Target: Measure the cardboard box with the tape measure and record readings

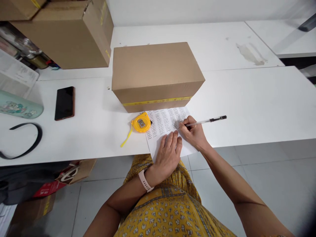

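Observation:
My right hand is closed round a pen, its tip down on a sheet of paper. Columns of small handwriting or print cover the upper part of the sheet. Flat on the lower part of the paper rests my left hand, fingers stretched out, with a pale pink band on the wrist. A yellow tape measure lies at the paper's left edge, its yellow strap trailing on the table. Behind the sheet stands a closed cardboard box with yellow tape along its front; the paper's top edge meets its base.
On the left of the white table lie a phone, a black band and a mint-green bottle. Larger cardboard boxes stand at the back left. The table's front edge runs just before my body.

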Tool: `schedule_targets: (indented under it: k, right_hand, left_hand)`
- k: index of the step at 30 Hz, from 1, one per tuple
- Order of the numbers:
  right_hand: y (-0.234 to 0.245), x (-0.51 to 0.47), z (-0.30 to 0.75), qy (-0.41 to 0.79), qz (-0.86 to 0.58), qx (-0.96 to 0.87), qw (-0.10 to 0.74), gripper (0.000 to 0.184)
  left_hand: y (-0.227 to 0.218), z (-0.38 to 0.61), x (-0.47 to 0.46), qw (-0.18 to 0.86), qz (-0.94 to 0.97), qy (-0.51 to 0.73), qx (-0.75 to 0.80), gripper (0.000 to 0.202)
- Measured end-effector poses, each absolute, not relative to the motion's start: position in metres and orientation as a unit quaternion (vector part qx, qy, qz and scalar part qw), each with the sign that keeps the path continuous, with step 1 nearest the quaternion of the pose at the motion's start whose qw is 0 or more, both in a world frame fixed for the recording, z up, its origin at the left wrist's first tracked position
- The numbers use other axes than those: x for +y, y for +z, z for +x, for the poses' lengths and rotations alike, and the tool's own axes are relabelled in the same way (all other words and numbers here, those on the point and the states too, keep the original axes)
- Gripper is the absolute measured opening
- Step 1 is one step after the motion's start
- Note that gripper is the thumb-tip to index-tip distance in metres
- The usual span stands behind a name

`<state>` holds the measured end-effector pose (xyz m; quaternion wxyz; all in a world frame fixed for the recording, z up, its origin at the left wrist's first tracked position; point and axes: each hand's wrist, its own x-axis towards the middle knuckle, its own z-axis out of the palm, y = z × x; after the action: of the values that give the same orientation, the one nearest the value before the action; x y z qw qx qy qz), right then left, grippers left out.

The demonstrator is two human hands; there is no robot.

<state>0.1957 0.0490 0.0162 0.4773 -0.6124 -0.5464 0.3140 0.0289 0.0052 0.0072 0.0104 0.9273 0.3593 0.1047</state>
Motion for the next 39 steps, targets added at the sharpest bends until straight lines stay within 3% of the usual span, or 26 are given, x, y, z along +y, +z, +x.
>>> schedule_targets:
  k: [39]
  right_hand:
    - [0.0162, 0.0502, 0.1958, 0.297, -0.629, -0.536, 0.478, 0.028]
  left_hand:
    - [0.0091, 0.0284, 0.0062, 0.012, 0.929, 0.096, 0.356, 0.048]
